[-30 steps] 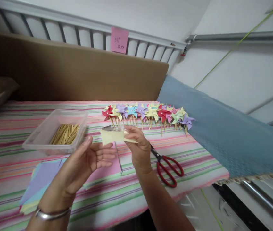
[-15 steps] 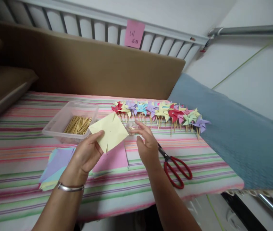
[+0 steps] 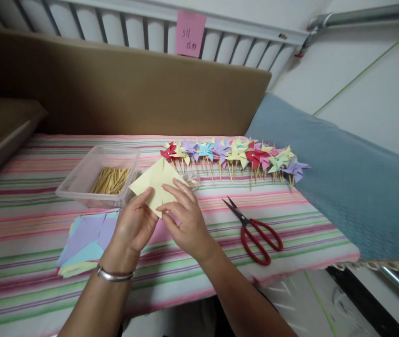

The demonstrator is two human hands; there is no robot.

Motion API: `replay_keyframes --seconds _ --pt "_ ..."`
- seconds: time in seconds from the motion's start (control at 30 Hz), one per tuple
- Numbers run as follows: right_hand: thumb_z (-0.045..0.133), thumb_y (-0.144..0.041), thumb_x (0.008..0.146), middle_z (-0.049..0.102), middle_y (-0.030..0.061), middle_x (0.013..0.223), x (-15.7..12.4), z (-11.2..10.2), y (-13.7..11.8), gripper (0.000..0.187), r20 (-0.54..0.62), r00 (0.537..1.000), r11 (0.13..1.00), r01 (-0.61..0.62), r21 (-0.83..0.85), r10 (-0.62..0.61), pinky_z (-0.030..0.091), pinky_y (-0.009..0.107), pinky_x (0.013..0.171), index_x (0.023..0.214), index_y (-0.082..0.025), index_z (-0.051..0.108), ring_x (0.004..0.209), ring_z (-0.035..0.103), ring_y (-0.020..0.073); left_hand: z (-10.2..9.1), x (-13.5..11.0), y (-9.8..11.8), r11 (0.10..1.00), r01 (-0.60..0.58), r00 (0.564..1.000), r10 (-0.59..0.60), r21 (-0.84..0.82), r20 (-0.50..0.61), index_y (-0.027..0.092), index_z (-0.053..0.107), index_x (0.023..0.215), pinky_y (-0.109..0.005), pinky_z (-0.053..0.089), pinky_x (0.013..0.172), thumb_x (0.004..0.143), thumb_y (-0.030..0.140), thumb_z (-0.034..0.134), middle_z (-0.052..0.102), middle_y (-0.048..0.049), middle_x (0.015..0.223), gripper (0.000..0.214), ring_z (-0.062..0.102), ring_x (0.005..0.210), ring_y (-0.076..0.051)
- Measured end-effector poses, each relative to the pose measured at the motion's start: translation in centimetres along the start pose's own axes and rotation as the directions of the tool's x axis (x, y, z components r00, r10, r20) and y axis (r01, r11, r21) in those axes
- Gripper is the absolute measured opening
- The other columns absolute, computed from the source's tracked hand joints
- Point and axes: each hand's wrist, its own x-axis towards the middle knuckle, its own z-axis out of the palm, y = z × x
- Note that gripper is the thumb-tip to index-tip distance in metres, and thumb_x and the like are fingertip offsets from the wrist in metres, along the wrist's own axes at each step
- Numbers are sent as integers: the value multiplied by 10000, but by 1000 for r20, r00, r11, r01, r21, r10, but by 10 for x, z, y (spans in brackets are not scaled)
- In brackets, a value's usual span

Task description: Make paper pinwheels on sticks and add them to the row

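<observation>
A pale yellow paper square with cuts from its corners is held up above the striped cloth. My left hand pinches its lower left edge between thumb and fingers. My right hand meets it from the right, fingers pressed on the paper's lower part. A silver bangle circles my left wrist. Just behind the paper stands a small clear cup with tiny bits inside.
A clear tub of wooden sticks sits at the left. Coloured paper squares lie under my left arm. A row of finished pinwheels lies behind. Red-handled scissors rest open at the right. A blue cloth covers the right side.
The yellow paper passed from my right hand to my left and was unfolded flat. My right hand went to the small cup, then came back onto the paper.
</observation>
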Motion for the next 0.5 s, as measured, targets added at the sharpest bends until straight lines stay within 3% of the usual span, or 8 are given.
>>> replay_keyframes --seconds 0.27,0.5 --pt "571 -184 820 580 69 1274 0 1 1 118 0 1000 999 -28 33 28 312 497 1092 798 -238 674 1351 337 249 -1 1 -4 998 -58 998 57 -5 -37 132 653 1078 -217 559 680 801 77 559 720 -72 980 299 675 813 -152" --pt "598 -231 822 562 76 1293 2 -2 1 88 -25 995 993 -91 72 93 300 491 1094 771 -234 670 1357 329 256 -3 2 -8 987 -128 990 133 100 -50 158 693 934 -190 542 657 733 66 650 736 -30 903 225 674 750 -127"
